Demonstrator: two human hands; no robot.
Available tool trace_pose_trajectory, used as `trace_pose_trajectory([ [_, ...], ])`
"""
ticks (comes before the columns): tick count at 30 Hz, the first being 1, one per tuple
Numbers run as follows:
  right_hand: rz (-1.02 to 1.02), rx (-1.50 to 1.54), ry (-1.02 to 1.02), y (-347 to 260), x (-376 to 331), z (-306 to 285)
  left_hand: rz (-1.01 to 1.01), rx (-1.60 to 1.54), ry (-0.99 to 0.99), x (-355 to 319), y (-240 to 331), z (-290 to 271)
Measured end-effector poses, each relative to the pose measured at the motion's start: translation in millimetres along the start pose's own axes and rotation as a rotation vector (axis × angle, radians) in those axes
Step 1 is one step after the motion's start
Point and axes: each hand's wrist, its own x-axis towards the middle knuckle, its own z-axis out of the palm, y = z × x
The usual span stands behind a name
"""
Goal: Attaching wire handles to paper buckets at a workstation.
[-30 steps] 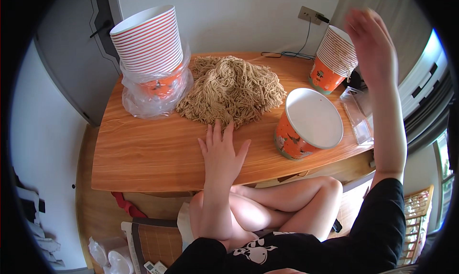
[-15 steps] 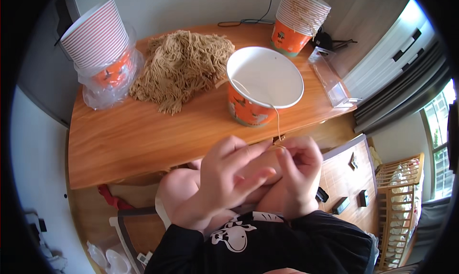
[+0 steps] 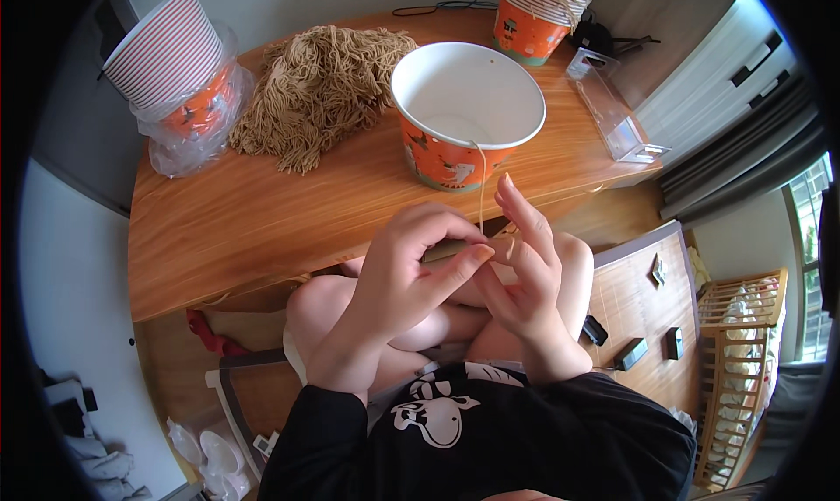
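Note:
My left hand (image 3: 407, 278) and my right hand (image 3: 525, 278) meet over my lap, just below the table's front edge. The left thumb and forefinger pinch the lower end of a thin tan string (image 3: 480, 182). My right hand touches the same spot, its forefinger pointing up; its thumb is hidden behind the left fingers. The string runs up to the rim of an orange paper bucket (image 3: 437, 155) with a white inside, standing upright near the edge of the wooden table (image 3: 245, 212).
A heap of tan strings (image 3: 319, 81) lies behind the bucket. A stack of striped paper buckets in a plastic bag (image 3: 179, 77) leans at the far left, another stack (image 3: 542, 11) stands at the far right. A clear plastic box (image 3: 612, 107) lies at the right edge.
One second ago my left hand lay flat on the table and my right hand reached up to the far stack. Both hands have since come together over my lap, holding the string.

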Motion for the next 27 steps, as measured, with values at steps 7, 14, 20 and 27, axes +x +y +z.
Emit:
trace_pose_trajectory([
  [7,0.037,0.024,-0.085,-1.4,4.9,-6.0,-0.245,-0.441,-0.081,-3.3,-23.8,5.8],
  [14,0.069,-0.003,-0.031,-0.1,2.9,-2.3,-0.338,-0.642,0.002,1.2,-31.9,5.9],
  [20,0.242,0.064,0.098,-0.9,1.5,-0.7,-0.203,-0.267,-0.096,-3.8,-20.5,-5.4],
  [27,-0.069,-0.226,0.127,-5.4,8.6,5.3,-0.241,-0.282,0.008,-2.1,-15.2,-3.0],
])
